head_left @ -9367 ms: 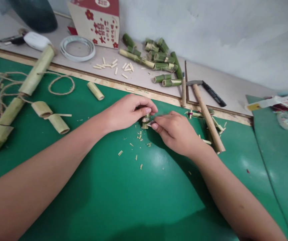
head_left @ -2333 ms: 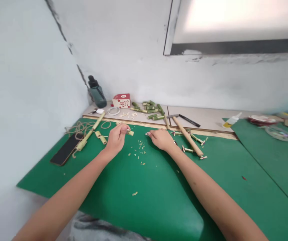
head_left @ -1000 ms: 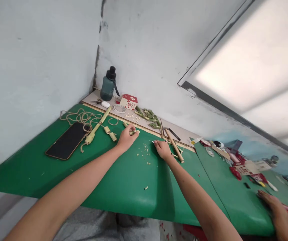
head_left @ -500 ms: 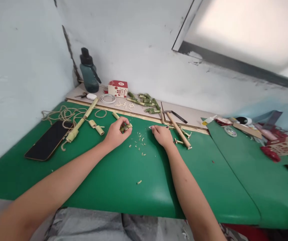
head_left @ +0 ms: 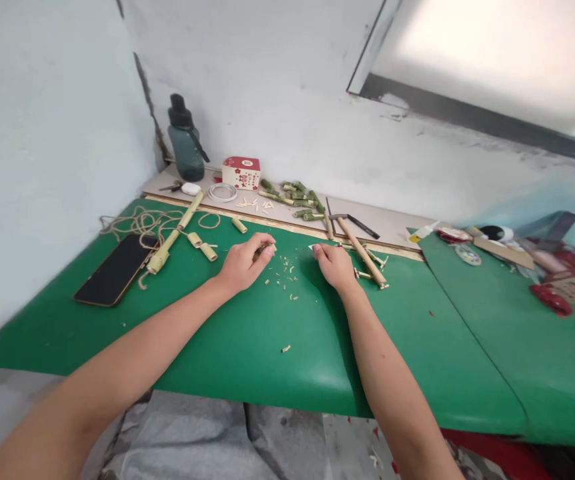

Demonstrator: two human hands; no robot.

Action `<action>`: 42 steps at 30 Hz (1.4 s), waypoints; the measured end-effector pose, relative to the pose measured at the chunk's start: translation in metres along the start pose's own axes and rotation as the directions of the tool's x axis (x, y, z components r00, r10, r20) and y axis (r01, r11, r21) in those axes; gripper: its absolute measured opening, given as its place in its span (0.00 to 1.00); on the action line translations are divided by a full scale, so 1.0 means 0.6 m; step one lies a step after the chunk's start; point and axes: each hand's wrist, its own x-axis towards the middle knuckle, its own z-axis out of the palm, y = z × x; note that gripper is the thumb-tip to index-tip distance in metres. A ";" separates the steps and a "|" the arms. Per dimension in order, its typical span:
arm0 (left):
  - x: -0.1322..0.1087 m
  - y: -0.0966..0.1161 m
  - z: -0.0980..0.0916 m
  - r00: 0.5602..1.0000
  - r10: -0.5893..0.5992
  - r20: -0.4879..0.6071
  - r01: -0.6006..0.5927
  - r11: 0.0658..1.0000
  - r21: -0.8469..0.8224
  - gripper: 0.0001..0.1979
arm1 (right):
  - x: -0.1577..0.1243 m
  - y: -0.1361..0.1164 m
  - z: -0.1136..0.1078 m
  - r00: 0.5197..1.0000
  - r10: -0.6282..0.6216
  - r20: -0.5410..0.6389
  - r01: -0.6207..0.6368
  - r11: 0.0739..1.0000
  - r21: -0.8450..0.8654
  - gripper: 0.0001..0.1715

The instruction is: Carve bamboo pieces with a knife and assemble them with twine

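My left hand point(head_left: 245, 265) is closed around a short green piece of bamboo, mostly hidden by the fingers. My right hand point(head_left: 336, 267) is closed on a small knife point(head_left: 311, 247), its pale pointed tip showing past the thumb. Between the two hands, small bamboo shavings point(head_left: 287, 270) lie scattered on the green tabletop point(head_left: 247, 353). A short bamboo tube point(head_left: 239, 225) rests just beyond the left hand. Right of my right hand is a hammer point(head_left: 360, 250) with a wooden handle, beside several thin jointed bamboo pieces point(head_left: 375, 257).
Cut green bamboo pieces point(head_left: 302, 197) are piled on the back ledge near a red-and-white box point(head_left: 241, 175) and a water bottle point(head_left: 186, 143). At left lie a phone point(head_left: 115, 272), twine point(head_left: 140, 220) and a long bamboo tube point(head_left: 177, 233). Mixed items, including a red object point(head_left: 550, 300), crowd the right.
The view has shifted slightly, moving the scene rightward. The bamboo in my left hand is now more covered by the fingers. Both hands keep their grip and stay apart.
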 end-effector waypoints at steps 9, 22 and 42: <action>-0.004 0.000 0.009 0.988 0.151 -0.019 -0.147 0.980 0.132 0.11 | 0.000 0.022 0.005 0.911 -0.035 -0.411 0.137 0.966 0.221 0.33; -0.002 0.006 0.010 0.992 0.115 0.061 -0.119 0.989 0.082 0.18 | -0.032 -0.060 0.013 0.790 -0.076 -0.608 0.331 0.888 0.320 0.37; 0.003 0.008 0.028 0.973 -0.198 0.119 0.231 0.845 -0.482 0.27 | -0.042 -0.087 0.023 0.892 -0.152 -0.426 0.323 0.874 0.363 0.27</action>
